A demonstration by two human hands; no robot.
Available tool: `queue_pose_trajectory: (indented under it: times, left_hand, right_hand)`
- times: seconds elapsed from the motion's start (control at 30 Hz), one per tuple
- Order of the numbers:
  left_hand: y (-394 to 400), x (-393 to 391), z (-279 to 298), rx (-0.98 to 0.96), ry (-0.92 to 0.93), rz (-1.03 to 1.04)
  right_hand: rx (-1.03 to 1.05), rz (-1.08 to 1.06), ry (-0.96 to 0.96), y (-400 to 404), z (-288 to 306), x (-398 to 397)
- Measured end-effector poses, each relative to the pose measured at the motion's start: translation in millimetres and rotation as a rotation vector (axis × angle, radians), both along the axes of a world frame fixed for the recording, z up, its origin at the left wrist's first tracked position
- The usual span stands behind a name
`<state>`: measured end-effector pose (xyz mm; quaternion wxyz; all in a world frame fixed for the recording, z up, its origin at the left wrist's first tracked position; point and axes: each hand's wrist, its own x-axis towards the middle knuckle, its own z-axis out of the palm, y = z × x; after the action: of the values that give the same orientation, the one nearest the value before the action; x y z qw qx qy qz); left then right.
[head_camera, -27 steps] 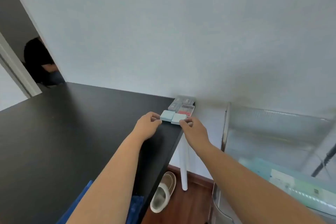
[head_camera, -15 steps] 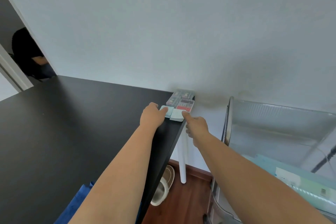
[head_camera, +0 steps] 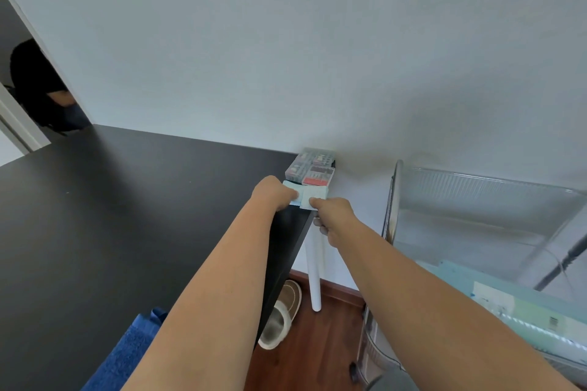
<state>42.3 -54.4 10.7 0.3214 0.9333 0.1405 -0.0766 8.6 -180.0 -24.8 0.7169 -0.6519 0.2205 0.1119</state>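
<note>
Two small flat boxes lie side by side at the far right corner of the black table [head_camera: 133, 216]: a light-blue box [head_camera: 289, 185] and a white box [head_camera: 317, 193]. My left hand [head_camera: 273, 192] covers the near part of the light-blue box with its fingers curled onto it. My right hand [head_camera: 333, 216] lays its index fingertip on the near edge of the white box. Its other fingers curl below the table edge. Just behind both boxes, clear plastic cases [head_camera: 313, 165] with small parts stand against the wall.
A clear plastic cart [head_camera: 476, 200] stands to the right of the table, with papers on its lower shelf. A slipper [head_camera: 281, 314] and the white table leg [head_camera: 315, 270] are on the wood floor. A blue cloth [head_camera: 127, 352] lies at the near edge. A person sits in the doorway [head_camera: 38, 89].
The right hand went from pinching the white box to resting an index finger on it, its other fingers dropping below the table edge. The left hand moved further onto the light-blue box.
</note>
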Motion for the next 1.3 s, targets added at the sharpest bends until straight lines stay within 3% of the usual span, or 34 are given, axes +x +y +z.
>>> queue_pose_trajectory:
  times: [0.2, 0.4, 0.53, 0.7, 0.9, 1.07, 1.3]
  left_hand:
    - [-14, -6, 11, 0.163, 0.003, -0.096]
    - [-13, -11, 16, 0.066, 0.093, -0.108]
    - [-11, -16, 13, -0.134, 0.099, -0.101]
    - [-5, -28, 14, -0.604, 0.011, -0.068]
    - [-1, -52, 45, -1.011, -0.077, -0.139]
    - [-35, -69, 67, -1.098, -0.089, -0.226]
    - [-126, -79, 75, -1.116, -0.07, -0.343]
  right_hand:
    - [-0.005, 0.035, 0.06, -8, 5, -12]
    - [-0.009, 0.063, 0.106, -18, 6, -27]
    - [0.025, 0.07, 0.038, -22, 9, -31]
    - [0.047, 0.05, -0.133, -22, 19, -33]
    - [0.196, -0.018, -0.348, -42, 52, -40]
    - [0.155, -0.144, -0.519, -84, 85, -50]
    - [0.007, -0.136, -0.571, -149, 98, -79]
